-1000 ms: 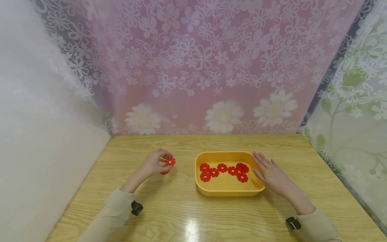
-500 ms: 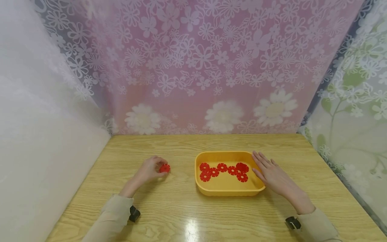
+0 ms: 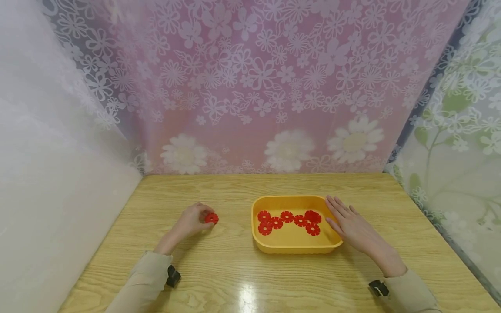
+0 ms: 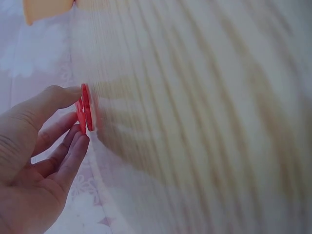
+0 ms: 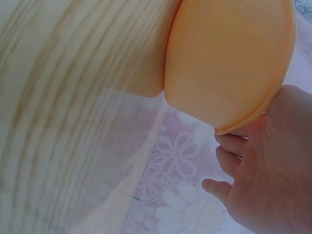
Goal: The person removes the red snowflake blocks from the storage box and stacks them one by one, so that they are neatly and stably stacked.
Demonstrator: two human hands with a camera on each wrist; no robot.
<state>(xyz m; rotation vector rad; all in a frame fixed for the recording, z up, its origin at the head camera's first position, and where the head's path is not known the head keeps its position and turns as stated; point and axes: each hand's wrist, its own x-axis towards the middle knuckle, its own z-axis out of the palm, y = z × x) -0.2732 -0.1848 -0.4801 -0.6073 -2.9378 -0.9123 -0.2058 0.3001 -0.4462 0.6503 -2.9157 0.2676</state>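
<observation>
My left hand (image 3: 192, 221) is low over the wooden table, left of the yellow tray. Thumb and fingers pinch two red notched plastic discs (image 4: 88, 109), which overlap each other right by the table surface in the left wrist view. From the head view they look like one red disc at the fingertips. My right hand (image 3: 355, 231) lies with straight fingers along the right rim of the yellow tray (image 3: 297, 250). Inside the tray several more red notched discs (image 3: 287, 217) form a joined row, with small clusters at both ends.
Wood-grain table (image 3: 219, 278) carries the tray right of centre. A pink flowered curtain (image 3: 250, 108) hangs along the back edge. White sheeting (image 3: 66, 165) borders the left side, and a green-leafed cloth (image 3: 450, 174) the right.
My left hand has come down and slightly left with the red discs, drawing away from the tray. The discs have tipped together in its fingers. My right hand and the tray stay put.
</observation>
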